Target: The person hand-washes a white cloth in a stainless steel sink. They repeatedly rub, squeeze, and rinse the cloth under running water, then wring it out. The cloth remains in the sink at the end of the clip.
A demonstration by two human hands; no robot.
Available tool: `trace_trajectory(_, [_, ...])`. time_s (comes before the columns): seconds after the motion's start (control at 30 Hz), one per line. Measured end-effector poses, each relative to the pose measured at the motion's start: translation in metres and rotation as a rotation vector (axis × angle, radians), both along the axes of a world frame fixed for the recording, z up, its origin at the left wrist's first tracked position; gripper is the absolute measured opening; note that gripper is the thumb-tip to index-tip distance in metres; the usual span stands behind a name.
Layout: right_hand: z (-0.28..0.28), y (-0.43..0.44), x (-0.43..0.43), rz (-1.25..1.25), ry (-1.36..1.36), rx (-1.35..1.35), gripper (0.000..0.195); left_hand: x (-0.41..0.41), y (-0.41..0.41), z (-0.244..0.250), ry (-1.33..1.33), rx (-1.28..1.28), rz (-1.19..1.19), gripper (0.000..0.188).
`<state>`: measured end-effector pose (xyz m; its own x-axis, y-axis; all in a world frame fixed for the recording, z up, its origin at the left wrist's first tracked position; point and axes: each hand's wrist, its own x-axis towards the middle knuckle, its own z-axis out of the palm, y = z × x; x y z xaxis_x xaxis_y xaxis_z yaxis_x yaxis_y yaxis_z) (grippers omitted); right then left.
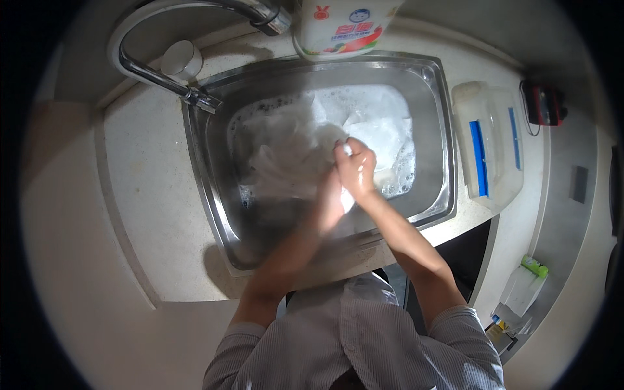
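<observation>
My right hand (358, 168), wet and closed in a fist, grips a bunched white cloth (347, 201) over the sink. Pressed against it from the left is my left hand (330, 195), blurred, also around the cloth; its fingers are mostly hidden. Below both hands, a large white fabric (287, 163) lies crumpled in soapy water inside the stainless steel sink (449, 146). Foam and bubbles (402, 178) gather along the water's edge. Where the held cloth joins the fabric in the water is hard to see.
A curved faucet (146, 80) rises at the sink's back left corner, near a white round container (181, 59). Behind the sink stands a large white detergent jug (341, 29). A clear plastic box with blue clips (480, 158) sits right of the sink; a red and black device (543, 105) is beyond.
</observation>
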<state>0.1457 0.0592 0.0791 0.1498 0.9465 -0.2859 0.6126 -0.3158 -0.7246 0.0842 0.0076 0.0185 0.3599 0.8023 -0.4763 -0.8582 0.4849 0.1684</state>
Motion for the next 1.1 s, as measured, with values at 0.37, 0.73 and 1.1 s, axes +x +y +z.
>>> trace_trajectory(0.37, [-0.036,-0.026,0.011,0.223,-0.057,0.443,0.019,-0.01,-0.004,0.02,0.125,0.268,-0.031,0.031])
trace_trajectory(0.73, [-0.011,-0.019,0.0,0.252,0.054,0.282,0.023,-0.018,-0.001,0.004,0.625,0.343,-0.104,0.037])
trace_trajectory(1.1, [0.029,0.008,0.065,-0.234,0.801,-0.376,0.023,-0.087,0.034,0.053,0.441,0.081,-0.052,0.03])
